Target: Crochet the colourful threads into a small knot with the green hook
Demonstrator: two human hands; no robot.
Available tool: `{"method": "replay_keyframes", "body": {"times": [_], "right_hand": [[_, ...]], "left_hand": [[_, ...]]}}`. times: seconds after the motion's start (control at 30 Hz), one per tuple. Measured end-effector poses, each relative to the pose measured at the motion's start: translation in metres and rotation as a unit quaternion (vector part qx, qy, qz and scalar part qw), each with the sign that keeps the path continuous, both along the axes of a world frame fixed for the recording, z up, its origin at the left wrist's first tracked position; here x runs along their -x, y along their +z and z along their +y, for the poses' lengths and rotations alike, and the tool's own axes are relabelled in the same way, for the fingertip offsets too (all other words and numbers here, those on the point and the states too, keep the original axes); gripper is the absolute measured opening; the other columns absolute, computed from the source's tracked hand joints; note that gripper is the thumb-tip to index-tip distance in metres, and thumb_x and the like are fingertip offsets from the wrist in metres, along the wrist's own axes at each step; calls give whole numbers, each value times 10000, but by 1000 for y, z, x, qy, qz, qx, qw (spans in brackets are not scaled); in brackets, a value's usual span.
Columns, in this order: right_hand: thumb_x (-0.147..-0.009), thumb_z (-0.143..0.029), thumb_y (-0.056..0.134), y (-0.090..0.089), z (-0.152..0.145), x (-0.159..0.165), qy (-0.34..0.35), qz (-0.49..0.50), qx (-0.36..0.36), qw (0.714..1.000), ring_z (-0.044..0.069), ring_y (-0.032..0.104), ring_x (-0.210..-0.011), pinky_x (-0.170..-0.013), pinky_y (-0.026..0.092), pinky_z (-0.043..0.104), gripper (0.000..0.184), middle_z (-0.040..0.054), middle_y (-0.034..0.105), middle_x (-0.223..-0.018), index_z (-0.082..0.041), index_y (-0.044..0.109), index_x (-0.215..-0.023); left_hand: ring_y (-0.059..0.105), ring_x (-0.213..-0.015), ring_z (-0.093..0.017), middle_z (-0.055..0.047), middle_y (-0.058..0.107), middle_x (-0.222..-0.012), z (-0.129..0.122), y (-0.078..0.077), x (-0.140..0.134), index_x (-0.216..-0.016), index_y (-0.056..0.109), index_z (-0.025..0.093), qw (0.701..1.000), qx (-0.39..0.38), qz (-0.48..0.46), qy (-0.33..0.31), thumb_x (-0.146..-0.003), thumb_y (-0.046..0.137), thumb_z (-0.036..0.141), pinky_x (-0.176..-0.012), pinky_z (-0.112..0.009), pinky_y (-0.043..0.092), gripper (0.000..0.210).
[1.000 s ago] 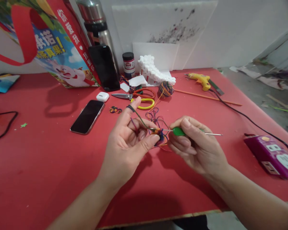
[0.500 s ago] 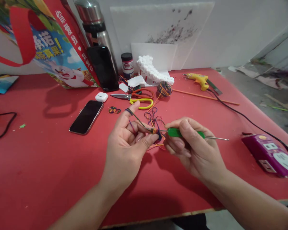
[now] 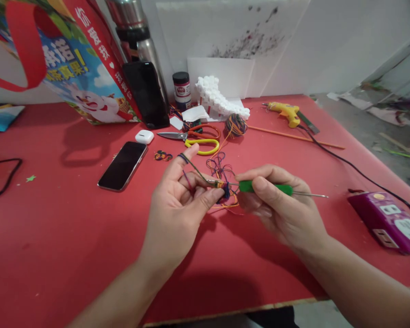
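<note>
Between thumb and fingers, my left hand [image 3: 177,205] pinches a small multicoloured crochet piece [image 3: 227,191]. A dark strand of yarn [image 3: 195,167] is looped round its raised index finger and runs down to the hook tip. My right hand [image 3: 283,205] grips a crochet hook with a green handle [image 3: 265,187]; a thin metal end sticks out on both sides. The left end passes through the loops on the piece. Loose yarn [image 3: 219,166] lies tangled just behind, leading to a yarn ball [image 3: 235,125].
Scissors [image 3: 201,146], a phone [image 3: 123,165], a white earbud case [image 3: 144,136] and a small crocheted piece [image 3: 163,156] lie on the red table [image 3: 71,246]. A glue gun [image 3: 284,113] with a cord and a purple power socket box [image 3: 387,221] are at right. Behind stand a gift bag [image 3: 99,98] and a jar [image 3: 181,91].
The view has shifted slightly. My hands keep nearly the same pose, with the hook still in the loops; a little more of the crochet piece and orange yarn shows beneath the hook.
</note>
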State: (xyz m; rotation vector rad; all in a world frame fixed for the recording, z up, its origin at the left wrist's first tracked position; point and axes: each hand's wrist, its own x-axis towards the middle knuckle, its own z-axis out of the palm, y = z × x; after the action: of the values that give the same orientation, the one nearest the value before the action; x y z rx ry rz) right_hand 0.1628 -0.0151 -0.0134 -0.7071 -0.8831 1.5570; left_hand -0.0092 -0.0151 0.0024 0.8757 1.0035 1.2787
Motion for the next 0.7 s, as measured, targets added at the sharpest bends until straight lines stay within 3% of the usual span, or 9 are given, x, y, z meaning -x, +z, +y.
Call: {"method": "replay_keyframes", "body": {"times": [0.23, 0.33, 0.47, 0.57, 0.7], "right_hand": [[-965, -426, 828, 0, -7, 8, -22, -6, 5, 1000, 45, 330, -449, -476, 330, 218, 205, -56, 525, -562, -228, 860, -923], [-978, -436, 813, -1, -9, 6, -21, -43, -3, 999, 61, 414, -475, -480, 358, 215, 200, -42, 569, -590, -246, 871, -1005], [-1019, -360, 775, -4, -12, -3, -37, -169, -83, 981, 104, 610, -623, -544, 468, 219, 170, 5, 709, -721, -275, 872, -1130], [-1051, -342, 728, -6, -13, -6, -62, -229, -143, 961, 99, 612, -601, -549, 496, 222, 179, 3, 722, -735, -260, 865, -1131], [-1064, -400, 695, -7, -11, -2, -57, -180, -91, 978, 103, 576, -539, -486, 473, 224, 227, 0, 689, -703, -234, 847, -1083]], "left_hand": [[697, -704, -82, 87, 693, -734, -4, 6, -6, -1392, 647, 232, 1000, 16, -2, 8, -756, 880, 71, -658, -156, 616, 697], [695, -699, -70, 90, 698, -732, -5, 6, -7, -1429, 611, 218, 1000, 21, -14, 4, -762, 869, 62, -687, -144, 618, 732], [702, -712, -61, 88, 708, -746, -5, 4, -6, -1461, 564, 193, 1000, 18, -22, -13, -797, 858, 78, -727, -132, 621, 736], [707, -719, -54, 98, 705, -760, -5, 3, -6, -1453, 555, 194, 1000, 10, -24, -9, -812, 862, 88, -749, -132, 625, 719], [702, -726, -46, 94, 728, -787, -6, 2, -4, -1449, 551, 216, 1000, -10, -19, -9, -856, 836, 85, -741, -124, 613, 671]]}}
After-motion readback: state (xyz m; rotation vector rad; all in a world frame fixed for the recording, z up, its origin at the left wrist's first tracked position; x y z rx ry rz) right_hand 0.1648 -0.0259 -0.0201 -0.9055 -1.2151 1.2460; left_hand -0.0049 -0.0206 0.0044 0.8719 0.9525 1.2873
